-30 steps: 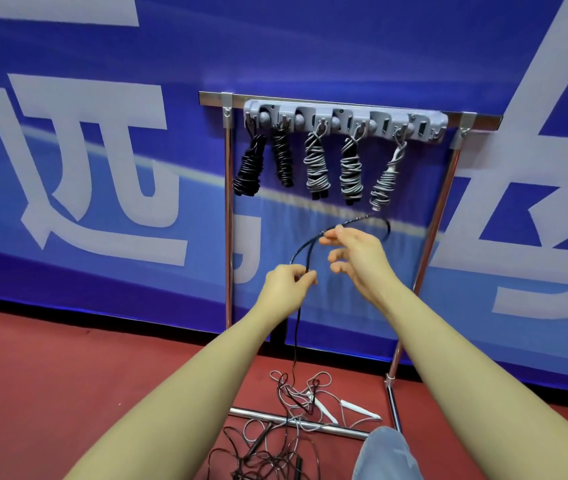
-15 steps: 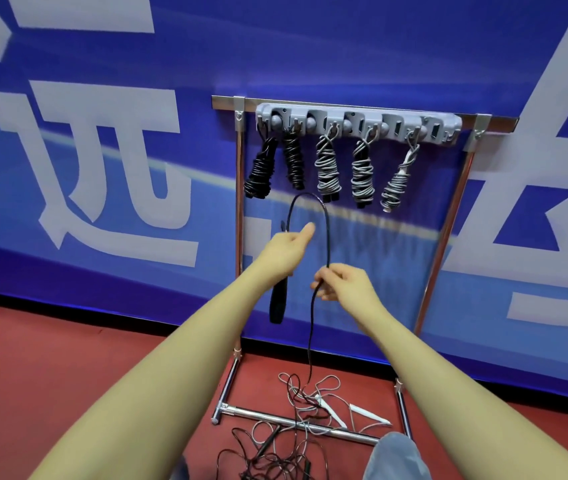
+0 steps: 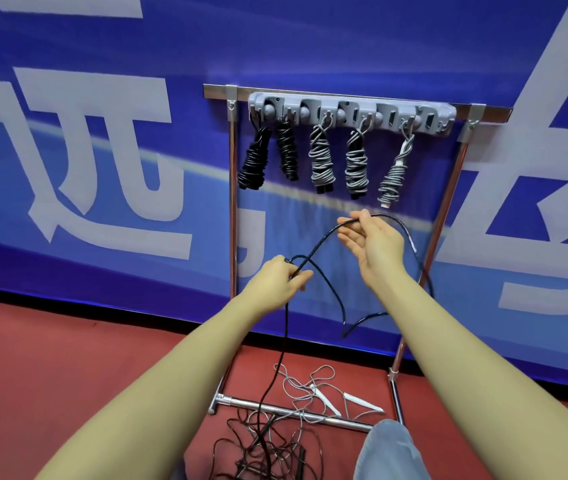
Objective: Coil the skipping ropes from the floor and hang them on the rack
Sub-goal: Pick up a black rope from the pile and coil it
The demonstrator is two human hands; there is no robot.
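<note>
A black skipping rope (image 3: pixel 313 252) runs between my hands in front of the rack. My left hand (image 3: pixel 280 282) grips it low, fingers curled round a small loop, and the rope drops from there to the floor. My right hand (image 3: pixel 370 242) is higher and pinches the rope between thumb and fingers; from it a long loop swings down to the right. The grey hook bar (image 3: pixel 351 112) on the metal rack (image 3: pixel 232 202) carries several coiled ropes, black ones on the left and grey ones on the right.
A tangle of black and grey ropes (image 3: pixel 275 434) with white handles (image 3: pixel 362 405) lies on the red floor over the rack's base bar (image 3: pixel 296 414). My knee (image 3: pixel 390 452) is at the bottom. A blue banner with white characters stands behind.
My right hand rose from below my left hand up to the right, drawing the rope out. My left hand dropped lower. The rope loop now swings out to the right.
</note>
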